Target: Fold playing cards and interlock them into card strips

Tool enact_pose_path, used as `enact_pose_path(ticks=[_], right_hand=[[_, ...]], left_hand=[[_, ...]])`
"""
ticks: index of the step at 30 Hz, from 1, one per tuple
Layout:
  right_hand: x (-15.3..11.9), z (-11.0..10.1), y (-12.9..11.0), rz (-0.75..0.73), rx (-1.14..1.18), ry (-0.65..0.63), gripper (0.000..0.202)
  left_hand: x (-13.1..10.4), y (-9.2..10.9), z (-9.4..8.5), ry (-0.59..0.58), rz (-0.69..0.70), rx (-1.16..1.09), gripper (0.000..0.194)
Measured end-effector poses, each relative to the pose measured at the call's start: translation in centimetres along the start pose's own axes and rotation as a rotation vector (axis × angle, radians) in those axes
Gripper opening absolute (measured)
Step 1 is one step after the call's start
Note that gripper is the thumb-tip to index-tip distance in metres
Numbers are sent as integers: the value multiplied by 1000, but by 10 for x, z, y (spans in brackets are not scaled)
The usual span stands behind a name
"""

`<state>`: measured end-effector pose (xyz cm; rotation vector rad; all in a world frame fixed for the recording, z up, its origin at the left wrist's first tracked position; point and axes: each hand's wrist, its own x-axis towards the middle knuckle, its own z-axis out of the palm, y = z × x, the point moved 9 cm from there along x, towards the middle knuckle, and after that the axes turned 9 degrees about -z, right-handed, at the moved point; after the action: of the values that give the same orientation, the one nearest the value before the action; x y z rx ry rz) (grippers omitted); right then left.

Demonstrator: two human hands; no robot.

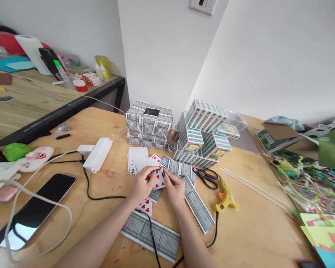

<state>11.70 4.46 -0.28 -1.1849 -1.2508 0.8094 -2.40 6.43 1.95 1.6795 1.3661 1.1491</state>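
My left hand (143,183) and my right hand (175,188) meet near the table's middle, fingertips pinched together. Between them is a hearts playing card (159,182), gripped near its upper edge; the fingers hide part of it. Another hearts card (155,159) lies just behind, beside a pile of white-faced cards (137,154). Below my left wrist a further hearts card (145,207) rests on the wood. Joined strips of grey-backed cards lie around: one strip (198,204) right of my right hand, a longer strip (152,235) under my forearms, and one strip (177,166) behind.
A structure of grey-backed cards (149,124) stands at the back, beside stacked card boxes (202,137). Black scissors (208,178), a yellow glue gun (226,197) and white sticks (252,187) lie right. Leftward are a white power strip (98,154), cables and a phone (36,210).
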Motion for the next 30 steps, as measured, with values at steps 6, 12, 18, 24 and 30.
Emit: enact_pose_path(ticks=[6, 12, 18, 24, 30], right_hand=[[0, 0, 11, 59, -3, 2, 34], [0, -1, 10, 42, -2, 23, 21], [1, -1, 3, -10, -56, 18, 21], [0, 2, -9, -101, -76, -19, 23], [-2, -9, -16, -220, -299, 71, 17]], left_hand=[[-2, 16, 2, -77, 75, -56, 22], [-1, 14, 2, -82, 60, -74, 20], [0, 8, 5, -70, 39, -75, 20], [-1, 0, 1, -4, 20, -46, 19], [-5, 10, 3, -20, 131, 38, 21]])
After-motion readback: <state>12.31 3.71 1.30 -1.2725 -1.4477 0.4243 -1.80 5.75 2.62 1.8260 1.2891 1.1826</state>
